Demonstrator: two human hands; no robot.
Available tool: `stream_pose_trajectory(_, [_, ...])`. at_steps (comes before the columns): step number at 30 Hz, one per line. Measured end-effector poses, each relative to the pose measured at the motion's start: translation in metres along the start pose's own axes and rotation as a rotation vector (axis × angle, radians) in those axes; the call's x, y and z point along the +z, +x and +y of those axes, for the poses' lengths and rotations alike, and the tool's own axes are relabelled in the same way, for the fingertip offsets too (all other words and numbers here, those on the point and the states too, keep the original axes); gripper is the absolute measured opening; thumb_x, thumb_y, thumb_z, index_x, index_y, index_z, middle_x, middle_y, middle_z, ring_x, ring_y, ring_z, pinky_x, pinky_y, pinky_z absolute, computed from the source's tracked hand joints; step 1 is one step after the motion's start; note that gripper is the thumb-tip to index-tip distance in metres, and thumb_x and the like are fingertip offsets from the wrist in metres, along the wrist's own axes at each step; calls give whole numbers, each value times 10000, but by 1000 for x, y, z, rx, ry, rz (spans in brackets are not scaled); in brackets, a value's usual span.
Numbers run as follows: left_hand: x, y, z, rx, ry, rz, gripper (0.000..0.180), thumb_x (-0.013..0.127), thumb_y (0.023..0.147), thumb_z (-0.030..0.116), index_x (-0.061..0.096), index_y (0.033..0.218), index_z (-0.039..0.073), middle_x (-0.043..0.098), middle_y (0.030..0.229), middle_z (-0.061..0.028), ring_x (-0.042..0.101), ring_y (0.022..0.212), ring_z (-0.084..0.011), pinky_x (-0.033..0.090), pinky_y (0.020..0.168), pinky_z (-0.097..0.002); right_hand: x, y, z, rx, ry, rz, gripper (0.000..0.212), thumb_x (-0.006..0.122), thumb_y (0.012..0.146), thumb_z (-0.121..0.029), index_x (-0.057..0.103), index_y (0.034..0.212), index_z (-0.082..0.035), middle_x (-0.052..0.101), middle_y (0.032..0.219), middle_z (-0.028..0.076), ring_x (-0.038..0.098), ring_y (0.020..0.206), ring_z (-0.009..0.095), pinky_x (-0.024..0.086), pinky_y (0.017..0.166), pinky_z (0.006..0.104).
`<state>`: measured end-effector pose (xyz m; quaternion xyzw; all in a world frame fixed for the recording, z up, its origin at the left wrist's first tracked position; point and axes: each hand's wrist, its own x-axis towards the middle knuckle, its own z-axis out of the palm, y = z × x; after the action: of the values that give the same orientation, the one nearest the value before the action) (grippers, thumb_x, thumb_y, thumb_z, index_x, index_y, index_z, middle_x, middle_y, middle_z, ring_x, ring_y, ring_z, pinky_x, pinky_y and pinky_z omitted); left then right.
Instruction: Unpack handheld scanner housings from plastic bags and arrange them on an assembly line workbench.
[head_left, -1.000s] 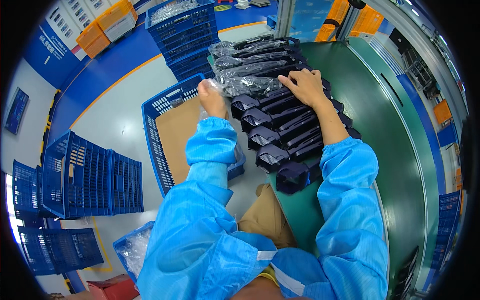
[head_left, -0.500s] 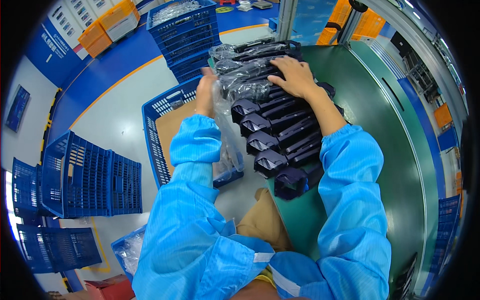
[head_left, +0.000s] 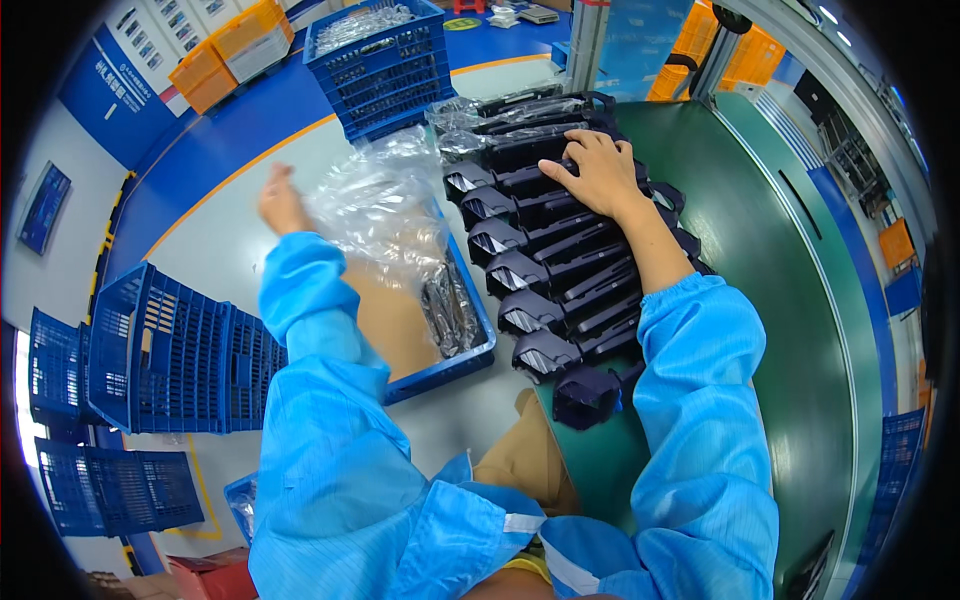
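Observation:
A row of long black plastic parts [head_left: 530,273] with flared, glossy ends lies side by side on the green table [head_left: 770,270]. My right hand [head_left: 602,178] is bent over one of the parts toward the far end, thumb and fingers gripping it from above. Off to the left, my left hand [head_left: 284,203] is closed on the edge of a crumpled clear plastic bag [head_left: 385,195], slightly blurred. The bag spreads over a blue crate [head_left: 440,375] holding a cardboard sheet [head_left: 390,315] and several wrapped dark pieces [head_left: 452,310]. Farther parts [head_left: 500,115] are still in clear film.
Stacked blue crates [head_left: 385,75] stand beyond the table's far left corner, the top one filled with bagged items. More blue crates [head_left: 170,360] are at the left. A metal post [head_left: 587,50] rises at the table's far edge. Orange bins [head_left: 235,50] stand far left.
My left hand has swung left, drawing the clear bag off the parts and over the crate. More parts now lie uncovered. My right hand stays over the row, its fingers more bent.

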<state>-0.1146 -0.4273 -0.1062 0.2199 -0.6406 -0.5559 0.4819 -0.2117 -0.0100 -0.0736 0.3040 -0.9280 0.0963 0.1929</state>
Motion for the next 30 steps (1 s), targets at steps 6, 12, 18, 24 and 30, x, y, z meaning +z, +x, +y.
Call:
stream_pose_trajectory(6, [105,-77,-9,354,388,-692,340,651,833,341,670,1085,115,663,1017,-127,606,956,-255,456,846,-312,17,19,11,15,-36,138,546,488,855,-548,560,1171,-110,522,1231,86,463,1157,240,303,952,447])
stream_pose_trajectory(12, [130,-84,-19,-2,237,-652,272,654,848,264,673,1022,56,668,958,-53,568,889,-111,437,797,-249,17,19,3,177,72,-89,591,475,852,-565,502,1246,-126,497,1252,71,432,1210,222,268,1001,481])
stream_pose_trajectory(18, [130,-88,-28,-314,-462,-574,181,465,967,200,533,1075,72,615,1057,-46,550,839,-122,448,769,-263,14,16,3,168,13,-108,630,409,849,-634,583,1154,-111,533,1189,78,462,1154,243,280,981,448])
stream_pose_trajectory(24, [130,-80,-7,-726,-760,-300,299,334,999,331,490,968,78,540,860,-51,517,771,-185,480,748,-367,-1,20,-4,195,16,-229,640,374,854,-654,613,1115,-122,577,1130,67,470,1138,245,255,999,461])
stream_pose_trajectory(30, [144,-76,-10,-830,-478,-381,435,351,977,435,511,842,54,495,747,-40,466,670,-173,433,641,-298,15,25,7,-46,184,-180,536,395,897,-557,550,1207,-148,581,1190,43,496,1140,202,206,1020,516])
